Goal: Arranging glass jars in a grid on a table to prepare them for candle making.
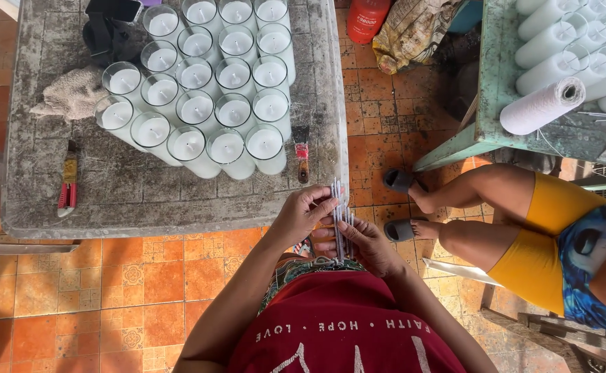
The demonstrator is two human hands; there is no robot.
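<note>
Nearest: left hand (301, 215) and right hand (366, 243) closing together around a bundle of thin white wicks (341, 217), standing upright just off the near right corner of the table (178, 200). Beneath: orange tiled floor (109, 290) spreading left and near. Farther: worn grey tabletop bearing glass candles (206, 90) clustering in rows, a scraper (303, 155) lying beside them, a cloth (75, 93) resting far left. Right: seated person's legs (496, 207), green bench (517, 131) holding a spool (543, 105).
</note>
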